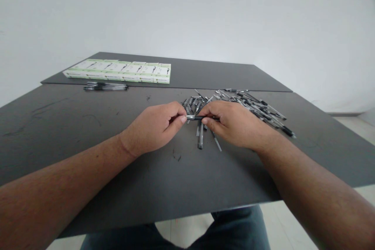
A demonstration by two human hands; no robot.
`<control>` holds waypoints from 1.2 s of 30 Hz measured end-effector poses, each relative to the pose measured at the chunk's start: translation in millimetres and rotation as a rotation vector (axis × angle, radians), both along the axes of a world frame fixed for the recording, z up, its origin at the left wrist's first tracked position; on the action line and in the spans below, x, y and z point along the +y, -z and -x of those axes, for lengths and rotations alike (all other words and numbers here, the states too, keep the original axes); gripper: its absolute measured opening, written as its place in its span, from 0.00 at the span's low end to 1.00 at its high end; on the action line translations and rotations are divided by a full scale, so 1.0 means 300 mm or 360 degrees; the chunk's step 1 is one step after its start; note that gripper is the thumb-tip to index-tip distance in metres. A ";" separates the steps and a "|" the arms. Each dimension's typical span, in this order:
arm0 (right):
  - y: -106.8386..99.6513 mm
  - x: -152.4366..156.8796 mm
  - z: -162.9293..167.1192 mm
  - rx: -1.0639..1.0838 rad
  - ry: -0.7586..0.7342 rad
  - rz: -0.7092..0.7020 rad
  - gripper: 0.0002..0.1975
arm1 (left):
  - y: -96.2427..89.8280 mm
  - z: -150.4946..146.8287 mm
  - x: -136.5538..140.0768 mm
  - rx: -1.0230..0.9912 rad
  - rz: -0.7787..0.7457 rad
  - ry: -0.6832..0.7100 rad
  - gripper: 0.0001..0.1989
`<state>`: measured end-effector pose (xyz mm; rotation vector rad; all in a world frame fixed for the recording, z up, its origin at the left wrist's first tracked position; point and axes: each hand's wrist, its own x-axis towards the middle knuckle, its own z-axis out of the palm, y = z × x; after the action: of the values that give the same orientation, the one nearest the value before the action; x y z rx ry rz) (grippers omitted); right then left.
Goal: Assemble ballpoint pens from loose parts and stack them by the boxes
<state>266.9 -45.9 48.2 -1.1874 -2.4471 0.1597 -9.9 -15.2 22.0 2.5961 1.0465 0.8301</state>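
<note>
Between my two hands a pen [193, 117] lies level, clear toward the left and black toward the right. My left hand [155, 125] pinches its left end between thumb and finger. My right hand [231, 123] is closed on the black part, with a dark tip showing inside the grip. Under and behind the fingers are loose pen caps [190, 103] and other pen parts, partly hidden by my right hand. One clear cap [200, 136] and a thin tube [216, 141] stick out toward me below the held pen.
A heap of pens and pen parts [260, 109] spreads to the right behind my right hand. At the back left lies a bundle of pens [105, 86], before a row of white-and-green boxes [123, 72]. The dark table [164, 187] ends just before my legs.
</note>
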 end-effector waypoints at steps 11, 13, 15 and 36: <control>0.000 -0.004 -0.004 0.0034 -0.0033 -0.0052 0.08 | 0.005 0.003 0.008 -0.0020 0.0012 0.0052 0.14; 0.002 -0.004 -0.006 0.0046 -0.0043 -0.0066 0.08 | 0.006 0.004 0.009 -0.0030 -0.0003 0.0064 0.14; 0.004 -0.004 -0.006 0.0049 -0.0043 -0.0067 0.09 | 0.005 0.003 0.009 -0.0032 -0.0017 0.0069 0.15; -0.004 -0.010 0.001 0.0040 -0.0052 -0.0122 0.09 | -0.009 0.000 0.002 -0.0062 0.0013 0.0124 0.12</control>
<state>266.7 -48.7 49.4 -1.1069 -2.4287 0.0886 -9.9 -14.7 24.6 2.5854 0.9299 0.8523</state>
